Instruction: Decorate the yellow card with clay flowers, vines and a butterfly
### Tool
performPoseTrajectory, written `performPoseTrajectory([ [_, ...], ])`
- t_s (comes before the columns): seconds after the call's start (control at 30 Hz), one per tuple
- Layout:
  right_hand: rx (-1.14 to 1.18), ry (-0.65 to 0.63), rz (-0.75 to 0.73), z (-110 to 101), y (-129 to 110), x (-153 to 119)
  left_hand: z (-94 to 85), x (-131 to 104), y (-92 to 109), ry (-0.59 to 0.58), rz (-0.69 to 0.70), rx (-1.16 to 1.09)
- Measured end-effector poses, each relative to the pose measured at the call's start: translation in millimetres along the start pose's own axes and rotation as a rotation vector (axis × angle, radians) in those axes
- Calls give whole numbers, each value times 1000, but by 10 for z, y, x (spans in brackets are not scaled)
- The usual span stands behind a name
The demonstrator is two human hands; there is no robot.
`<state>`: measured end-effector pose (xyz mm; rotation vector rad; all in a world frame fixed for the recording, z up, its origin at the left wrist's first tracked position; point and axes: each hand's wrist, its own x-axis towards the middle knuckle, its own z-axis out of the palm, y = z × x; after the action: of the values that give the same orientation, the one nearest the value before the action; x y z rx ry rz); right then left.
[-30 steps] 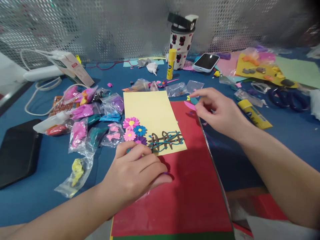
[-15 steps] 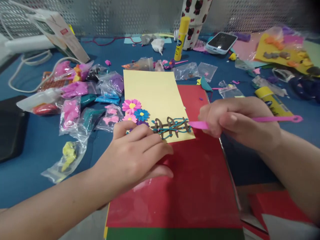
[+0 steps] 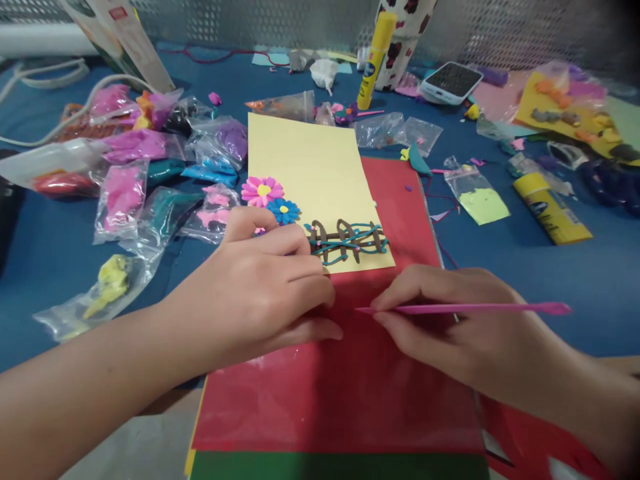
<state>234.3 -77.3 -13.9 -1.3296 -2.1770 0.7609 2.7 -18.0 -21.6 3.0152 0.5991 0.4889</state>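
- Head view: yellow card (image 3: 310,153) lies ahead of both hands on a red folder (image 3: 390,387), long axis running away from the person.
- Left hand (image 3: 270,283) nearer, curled over the card's near-left corner, by the blue clay flower (image 3: 284,211); cannot tell if it grips anything.
- Right hand (image 3: 475,333) pinches a pink modelling tool (image 3: 530,308), held crosswise, tip toward left hand.
- Clear bags: yellow clay (image 3: 113,280) left, pink clay (image 3: 123,197) beyond, yellow-green clay (image 3: 483,205) right.
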Motion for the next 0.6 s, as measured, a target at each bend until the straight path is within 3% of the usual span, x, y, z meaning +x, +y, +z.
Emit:
performPoseTrajectory([
  [0.2, -13, 107, -54, 185, -19, -101, 16, 0, 5, 31, -6, -12],
  [0.6, -161, 96, -147, 232, 1, -123, 88, -1, 16, 61, 47, 33],
])
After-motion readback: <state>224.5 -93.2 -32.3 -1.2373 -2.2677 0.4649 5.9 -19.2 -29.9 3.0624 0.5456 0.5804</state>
